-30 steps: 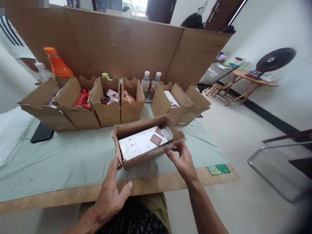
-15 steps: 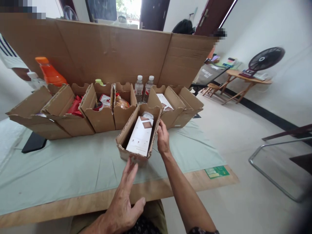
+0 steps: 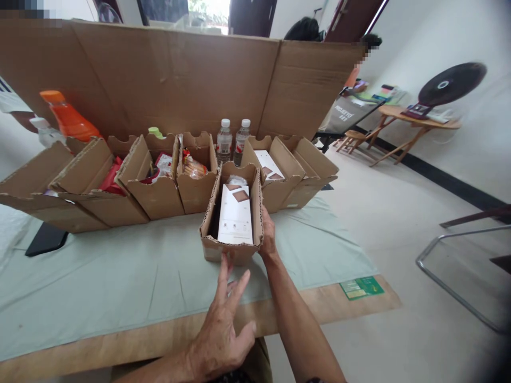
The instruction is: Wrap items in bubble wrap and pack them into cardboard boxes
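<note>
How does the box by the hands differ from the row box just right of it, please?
The front box stands alone, out ahead; the row box sits in line by the cardboard wall. The front box has the right hand on its side and the left hand at its front; the row box is untouched. Both are open brown cardboard, each holding a white carton.

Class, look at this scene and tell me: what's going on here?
A person at a table has the right hand against the right wall of an open cardboard box holding a white carton; fingertips of the left hand touch its near end. It stands before a row of similar boxes.
</note>
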The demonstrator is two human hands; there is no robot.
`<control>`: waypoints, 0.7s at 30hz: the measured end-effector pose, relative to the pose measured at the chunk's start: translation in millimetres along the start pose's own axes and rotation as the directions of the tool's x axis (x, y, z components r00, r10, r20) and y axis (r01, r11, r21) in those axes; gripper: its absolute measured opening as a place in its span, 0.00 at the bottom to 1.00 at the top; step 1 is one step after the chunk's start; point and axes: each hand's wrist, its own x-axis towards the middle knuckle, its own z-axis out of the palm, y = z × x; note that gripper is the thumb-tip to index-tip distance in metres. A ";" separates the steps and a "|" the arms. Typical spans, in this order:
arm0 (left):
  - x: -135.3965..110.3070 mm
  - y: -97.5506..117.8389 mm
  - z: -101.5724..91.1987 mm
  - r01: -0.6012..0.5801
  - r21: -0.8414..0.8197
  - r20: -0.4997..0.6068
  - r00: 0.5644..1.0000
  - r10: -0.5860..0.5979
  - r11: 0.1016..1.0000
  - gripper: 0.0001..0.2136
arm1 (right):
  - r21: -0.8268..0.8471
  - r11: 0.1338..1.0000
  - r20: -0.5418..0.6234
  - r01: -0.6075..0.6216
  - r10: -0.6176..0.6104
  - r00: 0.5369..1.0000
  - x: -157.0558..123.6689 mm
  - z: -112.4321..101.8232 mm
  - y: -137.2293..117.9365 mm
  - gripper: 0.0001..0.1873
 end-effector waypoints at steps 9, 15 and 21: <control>10.4 -6.8 23.0 -0.015 0.039 -0.024 1.000 0.016 0.999 0.45 | 0.015 1.000 0.056 -0.020 0.019 0.998 -2.1 -9.9 11.4 0.39; 45.0 -17.0 24.9 -0.029 0.074 -0.054 0.998 0.033 0.997 0.43 | 0.075 0.996 -0.005 -0.040 0.040 0.999 0.2 -9.5 15.7 0.34; 89.8 -34.4 23.2 -0.032 0.102 -0.055 0.998 0.038 0.994 0.39 | 0.105 0.990 -0.122 -0.099 0.111 0.986 -2.5 -5.2 21.4 0.32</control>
